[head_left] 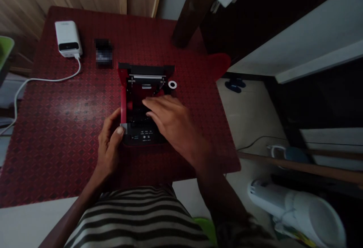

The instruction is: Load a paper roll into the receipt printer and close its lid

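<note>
In front of me on the table stands a red and black machine [144, 132] that looks like a small label or receipt printer, its lid raised at the back. My left hand [110, 138] grips its front left corner, thumb on top and fingers along the side. Over the open bay hovers my right hand [172, 121], its index finger and thumb stretched out to the left and slightly apart. Nothing shows between those two tips. The right side of the bay is hidden beneath this hand. Just behind the hand, by the machine's right side, is a small white roll [172, 85].
A white power bank [68, 39] with a white cable [51, 79] lies at the table's back left. Near it is a small dark blurred object [103, 53]. At the back right stands a tall dark bottle [193, 11]. The patterned red table [70, 157] ends close to my body.
</note>
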{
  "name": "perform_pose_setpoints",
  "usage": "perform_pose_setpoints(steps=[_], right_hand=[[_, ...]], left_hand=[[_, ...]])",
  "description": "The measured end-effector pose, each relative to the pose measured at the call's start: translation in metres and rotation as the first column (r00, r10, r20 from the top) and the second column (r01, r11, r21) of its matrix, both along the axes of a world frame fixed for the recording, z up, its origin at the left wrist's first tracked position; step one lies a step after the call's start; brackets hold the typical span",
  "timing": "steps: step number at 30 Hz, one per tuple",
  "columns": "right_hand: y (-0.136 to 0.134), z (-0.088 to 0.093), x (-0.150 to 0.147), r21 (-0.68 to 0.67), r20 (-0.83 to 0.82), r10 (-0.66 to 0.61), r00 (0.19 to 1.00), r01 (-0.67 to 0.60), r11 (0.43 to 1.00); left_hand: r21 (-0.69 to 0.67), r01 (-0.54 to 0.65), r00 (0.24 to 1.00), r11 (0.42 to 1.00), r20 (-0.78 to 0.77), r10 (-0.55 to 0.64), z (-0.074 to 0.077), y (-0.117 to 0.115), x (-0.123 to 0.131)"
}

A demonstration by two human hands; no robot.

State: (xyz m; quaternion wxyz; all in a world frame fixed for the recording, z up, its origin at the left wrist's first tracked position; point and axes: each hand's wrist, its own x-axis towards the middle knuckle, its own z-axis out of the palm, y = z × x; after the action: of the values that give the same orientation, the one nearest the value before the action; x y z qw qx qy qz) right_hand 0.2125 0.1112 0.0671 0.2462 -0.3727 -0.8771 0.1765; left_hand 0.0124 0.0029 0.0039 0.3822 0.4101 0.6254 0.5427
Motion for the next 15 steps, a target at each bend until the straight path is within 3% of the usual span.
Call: perform_pose_setpoints(steps=[3,5,11,15], right_hand=[[0.025,-0.004,-0.026,-0.054,0.263,0.11,0.959,-0.099,0.994],[0.034,-0.007,-0.035,-0.093,0.327,0.134,0.936,-0.109,0.99],[0.037,0.005,-0.035,-0.1,0.368,0.183,0.912,-0.157,0.983],[0.018,0.023,-0.022,-0.029,0.29,0.095,0.952,-0.091,0.995]], left_hand=[[0.014,-0.005,0.999,1.0,-0.038,0.005,0.001,0.0,0.003],[0.002,0.005,0.999,1.0,-0.042,-0.005,0.003,0.0,0.004],[-0.01,0.018,1.0,1.0,-0.022,-0.018,0.002,-0.001,0.003],[0.015,0.009,1.0,1.0,0.006,-0.009,0.002,0.0,0.004]])
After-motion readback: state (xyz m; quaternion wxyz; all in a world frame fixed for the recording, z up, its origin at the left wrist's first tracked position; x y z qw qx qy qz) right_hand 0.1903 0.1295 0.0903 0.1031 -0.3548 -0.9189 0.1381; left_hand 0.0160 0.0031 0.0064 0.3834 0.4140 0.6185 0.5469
